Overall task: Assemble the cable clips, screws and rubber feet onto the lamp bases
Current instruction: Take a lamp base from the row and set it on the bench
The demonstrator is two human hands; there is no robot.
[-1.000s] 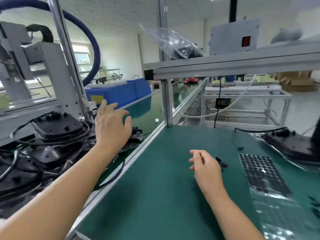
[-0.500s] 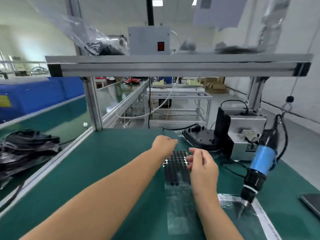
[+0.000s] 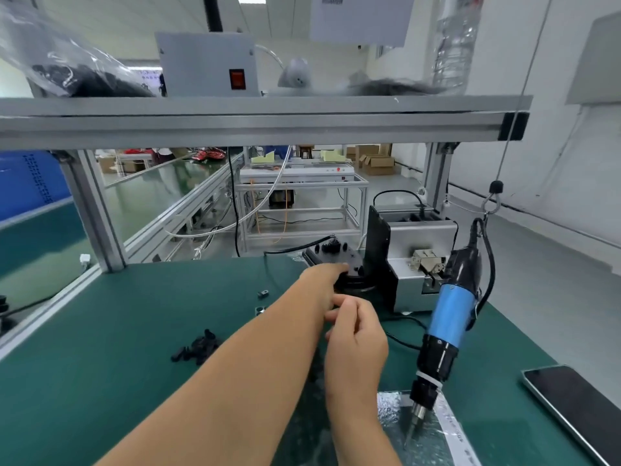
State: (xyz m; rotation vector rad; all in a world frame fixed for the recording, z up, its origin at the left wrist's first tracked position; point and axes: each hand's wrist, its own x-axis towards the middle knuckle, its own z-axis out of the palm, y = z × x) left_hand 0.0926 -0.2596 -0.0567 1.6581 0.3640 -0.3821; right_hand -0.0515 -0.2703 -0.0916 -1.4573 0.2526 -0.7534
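A black lamp base [image 3: 336, 255] with a cable lies upside down at the back of the green bench, against the grey screw feeder [image 3: 416, 250]. My left hand [image 3: 322, 280] reaches across to its near edge, and the one finger that shows lies straight on it. My right hand [image 3: 356, 334] hovers just in front with its fingers curled and the thumb against the index finger; nothing shows between them. Several black cable clips [image 3: 198, 348] lie in a loose pile to the left. The foil sheet [image 3: 433, 435] is mostly hidden under my arms.
A blue electric screwdriver [image 3: 450, 321] hangs tip-down over the foil at right. A phone [image 3: 578, 408] lies near the right edge. Two small metal parts [image 3: 263, 293] lie behind my left arm. An aluminium shelf [image 3: 255, 119] spans overhead.
My view has swung right from the pile of bases to the bench. My left hand moved forward from the sheet to the lamp base. My right hand stays curled.
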